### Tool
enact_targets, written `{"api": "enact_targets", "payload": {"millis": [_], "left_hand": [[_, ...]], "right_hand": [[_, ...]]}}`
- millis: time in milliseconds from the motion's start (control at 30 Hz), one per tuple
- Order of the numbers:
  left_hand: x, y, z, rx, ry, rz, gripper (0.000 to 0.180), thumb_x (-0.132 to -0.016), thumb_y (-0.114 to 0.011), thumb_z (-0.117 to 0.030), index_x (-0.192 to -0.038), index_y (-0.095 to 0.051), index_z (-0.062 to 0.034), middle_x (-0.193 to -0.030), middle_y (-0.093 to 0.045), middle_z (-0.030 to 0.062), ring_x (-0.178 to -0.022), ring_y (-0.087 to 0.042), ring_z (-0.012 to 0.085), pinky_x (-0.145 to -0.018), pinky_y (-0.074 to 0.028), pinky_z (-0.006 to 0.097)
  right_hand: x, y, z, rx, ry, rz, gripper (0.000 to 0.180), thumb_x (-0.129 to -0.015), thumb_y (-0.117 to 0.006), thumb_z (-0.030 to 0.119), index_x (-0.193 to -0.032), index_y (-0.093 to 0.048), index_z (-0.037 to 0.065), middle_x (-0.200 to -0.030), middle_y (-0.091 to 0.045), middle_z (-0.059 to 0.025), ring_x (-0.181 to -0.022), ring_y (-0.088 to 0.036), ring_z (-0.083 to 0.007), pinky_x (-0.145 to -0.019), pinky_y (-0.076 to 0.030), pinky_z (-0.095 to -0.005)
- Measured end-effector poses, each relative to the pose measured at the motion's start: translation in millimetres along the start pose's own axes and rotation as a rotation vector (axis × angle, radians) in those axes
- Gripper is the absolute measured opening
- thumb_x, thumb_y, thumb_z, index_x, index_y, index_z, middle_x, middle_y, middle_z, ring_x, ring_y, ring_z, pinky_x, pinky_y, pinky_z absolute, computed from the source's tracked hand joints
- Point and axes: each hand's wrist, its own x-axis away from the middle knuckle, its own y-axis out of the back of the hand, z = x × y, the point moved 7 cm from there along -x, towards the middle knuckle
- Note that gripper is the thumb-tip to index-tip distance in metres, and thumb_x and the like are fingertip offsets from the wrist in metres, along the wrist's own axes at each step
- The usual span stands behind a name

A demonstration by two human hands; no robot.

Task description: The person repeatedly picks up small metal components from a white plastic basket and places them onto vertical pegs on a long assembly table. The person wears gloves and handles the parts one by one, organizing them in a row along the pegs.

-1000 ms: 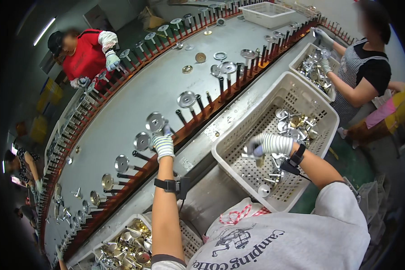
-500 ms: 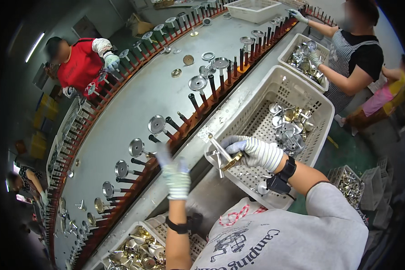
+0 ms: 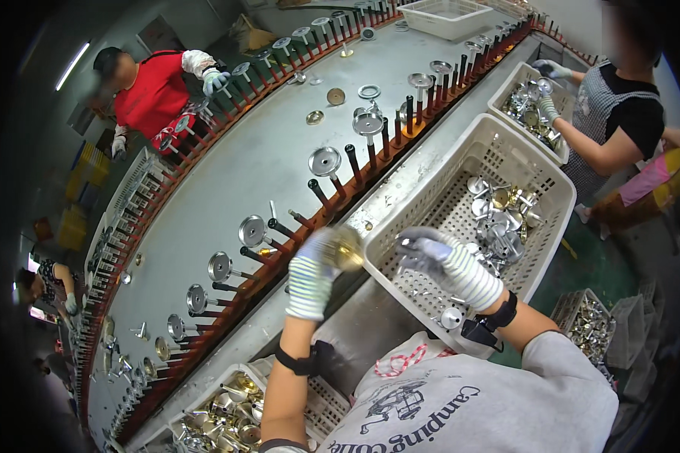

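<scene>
My left hand [image 3: 310, 283], in a striped glove, is closed on a gold disc-shaped metal part [image 3: 347, 249] beside the conveyor rim; both are smeared by motion. Over the near-left end of a white perforated crate [image 3: 540, 272] my gloved right hand [image 3: 449, 266] has its fingers curled together. A small bright bit shows at its fingertips, too small to name. Inside the crate lies a heap of silver and gold metal parts [image 3: 499, 234] with discs and stems. Along the conveyor's edge, silver disc parts [image 3: 252, 230] stand on red-based posts, with bare black-topped posts [image 3: 282, 227] between them.
A curved grey conveyor table [image 3: 227, 166] spans the left side, with loose discs [image 3: 335, 97] on it. Another crate of parts [image 3: 238, 377] stands at the lower left. One person [image 3: 619, 106] works by a further crate [image 3: 536, 87]; another, in red [image 3: 151, 94], stands across the table.
The gold part has passed from my right hand to my left, which has moved right and nearer. My right hand has drawn right, over the crate. The table view has shifted slightly.
</scene>
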Motion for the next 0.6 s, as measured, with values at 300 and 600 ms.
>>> {"api": "enact_targets", "payload": {"millis": [300, 600], "left_hand": [[-13, 12, 154, 0.134, 0.611, -0.570, 0.029, -0.092, -0.053, -0.026, -0.107, -0.058, -0.0014, -0.095, -0.063, 0.0214, -0.082, -0.058, 0.0345, -0.077, -0.044, 0.043], [39, -21, -6, 0.817, 0.251, -0.205, 0.060, -0.086, -0.061, -0.011, -0.137, -0.032, -0.0047, -0.132, -0.042, 0.0157, -0.118, -0.045, 0.0261, -0.096, -0.040, 0.036]], "right_hand": [[3, -18, 1, -0.002, 0.031, 0.064, 0.045, -0.090, -0.061, 0.025, -0.123, -0.049, -0.003, -0.119, -0.055, -0.0123, -0.109, -0.054, -0.0231, -0.092, -0.047, -0.0377], [-2, -40, 16, 0.193, 0.115, 0.155, 0.048, -0.089, -0.061, 0.032, -0.121, -0.052, -0.003, -0.126, -0.053, -0.0128, -0.113, -0.053, -0.0211, -0.098, -0.044, -0.0369]]}}
